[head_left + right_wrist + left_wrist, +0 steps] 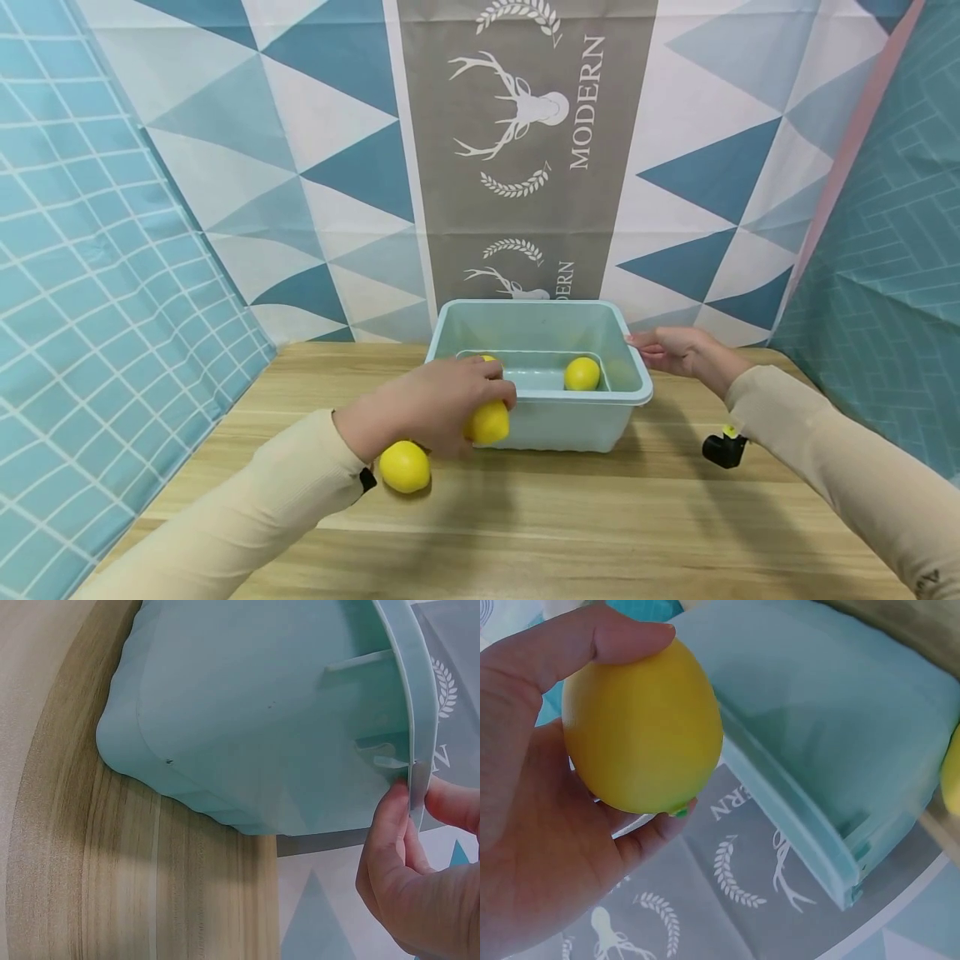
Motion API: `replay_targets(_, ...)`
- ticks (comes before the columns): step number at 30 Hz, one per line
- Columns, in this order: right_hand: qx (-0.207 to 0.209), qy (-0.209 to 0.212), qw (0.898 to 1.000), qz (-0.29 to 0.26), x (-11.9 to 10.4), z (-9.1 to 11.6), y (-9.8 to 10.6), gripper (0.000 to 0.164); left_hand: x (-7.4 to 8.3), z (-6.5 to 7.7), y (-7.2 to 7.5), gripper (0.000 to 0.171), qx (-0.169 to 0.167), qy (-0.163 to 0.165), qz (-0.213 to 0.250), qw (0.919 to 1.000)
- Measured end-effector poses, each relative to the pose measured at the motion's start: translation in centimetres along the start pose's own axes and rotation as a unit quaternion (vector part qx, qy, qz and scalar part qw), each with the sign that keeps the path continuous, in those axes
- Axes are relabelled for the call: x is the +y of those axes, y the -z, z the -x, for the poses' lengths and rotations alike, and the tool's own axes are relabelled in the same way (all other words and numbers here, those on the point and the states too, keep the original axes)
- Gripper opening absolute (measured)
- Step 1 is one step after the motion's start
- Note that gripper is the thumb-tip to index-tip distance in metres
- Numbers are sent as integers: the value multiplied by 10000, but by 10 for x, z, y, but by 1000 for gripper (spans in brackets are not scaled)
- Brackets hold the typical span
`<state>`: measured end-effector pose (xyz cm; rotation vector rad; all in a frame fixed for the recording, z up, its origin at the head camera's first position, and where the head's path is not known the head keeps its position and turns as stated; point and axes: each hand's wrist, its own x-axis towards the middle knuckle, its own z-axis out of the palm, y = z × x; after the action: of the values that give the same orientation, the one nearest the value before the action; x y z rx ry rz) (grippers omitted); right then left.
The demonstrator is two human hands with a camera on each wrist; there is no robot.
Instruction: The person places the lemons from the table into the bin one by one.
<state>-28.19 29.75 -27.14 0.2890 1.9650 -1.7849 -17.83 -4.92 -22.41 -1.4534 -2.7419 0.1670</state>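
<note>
The left grip [450, 400] holds a lemon [643, 731]; the backdrop [517, 171] reads "MODERN".

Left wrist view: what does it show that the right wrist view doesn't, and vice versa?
Only the left wrist view: the left hand gripping a green-tipped lemon, and a second lemon cut off at the right edge.
Only the right wrist view: the right hand pinching the light blue plastic bin by its rim.
Both: that bin and the laurel-printed backdrop.
</note>
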Motion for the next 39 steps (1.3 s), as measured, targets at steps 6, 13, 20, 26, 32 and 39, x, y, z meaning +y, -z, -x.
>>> replay_targets(6,-65,55,10000,44,-1,0,0,41,-7,-5,14,49,-85,244,168,9995)
replay_targets(13,-63,40,10000,-48,0,1,1,34,-16,-15,23,48,-132,362,244,9990)
replay_targets(20,58,57,9999,-81,2,3,0,33,-27,-29,29,49,-185,519,237,9982)
replay_targets(26,108,22,9999,-55,2,3,-2,32,-32,-36,36,47,-282,610,335,9972)
replay_targets(32,157,35,9999,-39,3,4,-4,31,-40,-44,36,47,-294,777,406,9957)
replay_targets(39,50,114,9997,-207,4,3,-4,26,-52,-53,34,49,-312,981,382,9940)
